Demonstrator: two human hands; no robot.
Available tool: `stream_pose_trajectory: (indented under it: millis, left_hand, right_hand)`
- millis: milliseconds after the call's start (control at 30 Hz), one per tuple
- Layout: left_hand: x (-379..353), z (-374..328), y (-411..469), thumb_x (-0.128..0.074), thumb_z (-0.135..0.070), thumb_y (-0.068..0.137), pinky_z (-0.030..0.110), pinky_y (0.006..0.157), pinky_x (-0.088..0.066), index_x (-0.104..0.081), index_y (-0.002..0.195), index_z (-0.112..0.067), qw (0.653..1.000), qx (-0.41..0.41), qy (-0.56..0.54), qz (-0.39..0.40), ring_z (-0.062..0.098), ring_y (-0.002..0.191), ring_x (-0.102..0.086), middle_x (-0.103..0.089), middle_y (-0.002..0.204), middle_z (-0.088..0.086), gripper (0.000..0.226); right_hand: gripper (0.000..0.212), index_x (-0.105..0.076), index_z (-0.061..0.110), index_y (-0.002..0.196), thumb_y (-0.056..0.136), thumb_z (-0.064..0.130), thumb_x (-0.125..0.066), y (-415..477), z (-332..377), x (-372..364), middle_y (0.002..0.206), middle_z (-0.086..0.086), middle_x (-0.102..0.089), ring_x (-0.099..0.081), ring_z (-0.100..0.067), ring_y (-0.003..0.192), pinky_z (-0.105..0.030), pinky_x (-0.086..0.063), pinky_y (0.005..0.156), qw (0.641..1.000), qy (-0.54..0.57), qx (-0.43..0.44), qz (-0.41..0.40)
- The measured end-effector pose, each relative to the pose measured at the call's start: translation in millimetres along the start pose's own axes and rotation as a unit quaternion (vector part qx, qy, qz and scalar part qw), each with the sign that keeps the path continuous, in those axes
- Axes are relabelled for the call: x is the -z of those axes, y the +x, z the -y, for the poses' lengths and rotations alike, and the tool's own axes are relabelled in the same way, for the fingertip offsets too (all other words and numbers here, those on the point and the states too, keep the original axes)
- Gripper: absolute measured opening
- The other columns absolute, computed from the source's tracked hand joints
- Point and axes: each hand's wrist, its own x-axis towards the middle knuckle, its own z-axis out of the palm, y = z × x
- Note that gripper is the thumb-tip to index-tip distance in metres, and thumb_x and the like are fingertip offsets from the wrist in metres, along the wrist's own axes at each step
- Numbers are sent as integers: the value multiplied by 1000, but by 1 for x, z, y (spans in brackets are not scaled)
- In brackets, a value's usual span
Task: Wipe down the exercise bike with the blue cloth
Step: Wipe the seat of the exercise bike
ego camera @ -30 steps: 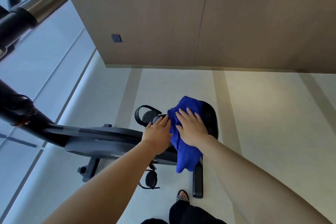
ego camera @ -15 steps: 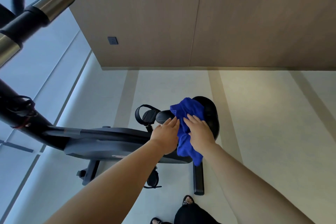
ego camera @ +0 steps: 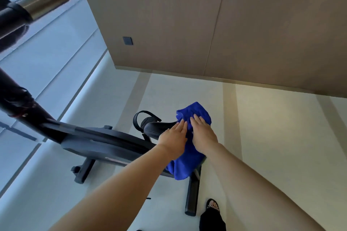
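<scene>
The black exercise bike point(ego camera: 97, 142) stands on the floor left of centre, its saddle point(ego camera: 156, 127) just under my hands. The blue cloth point(ego camera: 187, 163) is draped over the saddle and hangs down its near side. My right hand point(ego camera: 203, 133) lies flat on top of the cloth, pressing it onto the saddle. My left hand point(ego camera: 173, 139) rests beside it, fingers extended, touching the cloth's left edge and the saddle. Most of the saddle is hidden under the cloth and hands.
The bike's handlebar point(ego camera: 37, 3) with a metal sleeve crosses the upper left, close to the camera. A pedal with strap point(ego camera: 143, 119) sits behind the saddle. A wood-panelled wall point(ego camera: 206, 24) stands ahead, windows to the left. My sandalled foot point(ego camera: 212, 206) is near the rear stabiliser point(ego camera: 192, 197).
Both hands have slid forward along the saddle with the cloth, which now covers the saddle's back end. The view has tilted and shifted to the right.
</scene>
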Motion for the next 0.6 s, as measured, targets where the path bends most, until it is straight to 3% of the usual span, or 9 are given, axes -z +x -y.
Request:
stream_pose_trajectory:
  millis: [267,467,600]
  left_hand:
    - [10,-34,32,-32,-31,98,32,107,-29,3,147,-18,987,125,-89,-38,15,142,-16,3,157,-4,61]
    - [-6,-57,18,-30,-28,100,30,104,-36,1,147,-18,969,186,-142,-77,14,143,-11,1,157,-4,58]
    - [-8,-67,11,-27,-27,100,31,98,-41,-4,148,-20,966,205,-130,-90,18,141,-20,-4,157,-2,54]
  right_hand:
    - [51,-18,13,147,99,14,-37,45,-38,27,158,-3,-10,-8,-19,144,-36,-18,114,990,45,98,88]
    - [47,-32,16,143,97,20,-45,42,-53,35,154,0,-25,-22,-19,140,-35,-25,110,982,74,146,91]
    - [50,-38,17,140,93,24,-52,46,-59,41,152,0,-31,-27,-18,138,-32,-25,110,977,71,183,82]
